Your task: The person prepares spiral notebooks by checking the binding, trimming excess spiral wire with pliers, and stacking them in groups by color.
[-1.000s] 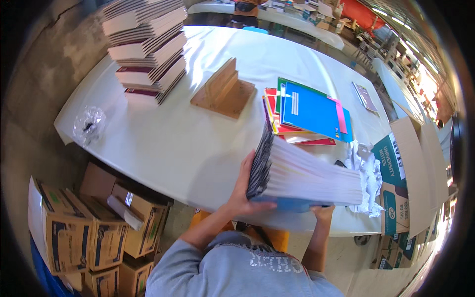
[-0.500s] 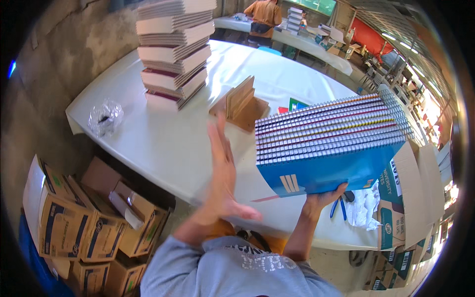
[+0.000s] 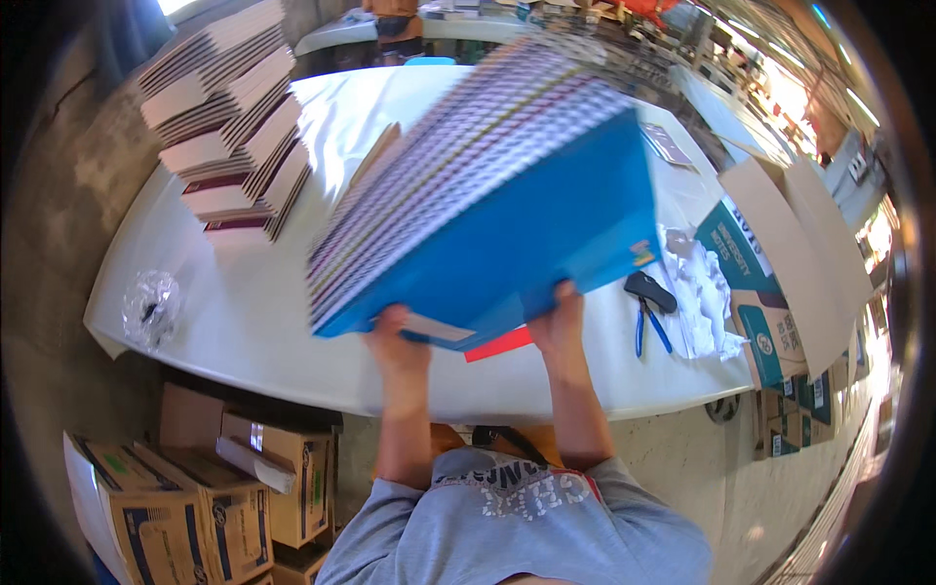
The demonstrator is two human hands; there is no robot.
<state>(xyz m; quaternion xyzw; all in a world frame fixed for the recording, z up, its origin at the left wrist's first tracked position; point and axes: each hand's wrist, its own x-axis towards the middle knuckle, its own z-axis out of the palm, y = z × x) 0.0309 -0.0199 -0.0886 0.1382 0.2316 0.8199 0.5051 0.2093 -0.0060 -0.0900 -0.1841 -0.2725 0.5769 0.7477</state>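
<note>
A thick stack of spiral notebooks [image 3: 526,234] is held up in front of me over the table, tilted, its blue cover facing me and the coil edges turned up and away. My left hand [image 3: 398,341] grips its lower left edge, thumb on the blue cover. Along the lower right edge my right hand [image 3: 558,320] holds on the same way, fingers hidden underneath. Below the stack, a red flat piece [image 3: 499,344] shows between my hands. Behind it, a wooden stand [image 3: 378,156] is mostly covered. Motion blurs the coils.
A tall pile of notebooks [image 3: 229,136] stands at the table's [image 3: 244,322] left, near a crumpled clear plastic [image 3: 151,307]. On the right are blue-handled pliers [image 3: 651,317], torn white paper [image 3: 697,292] and an open carton [image 3: 770,283]. More cartons [image 3: 195,507] sit at lower left.
My left hand, free and spread before, now grips the notebook stack. The stack has moved left and tilted, its right end higher. The view has shifted to the right.
</note>
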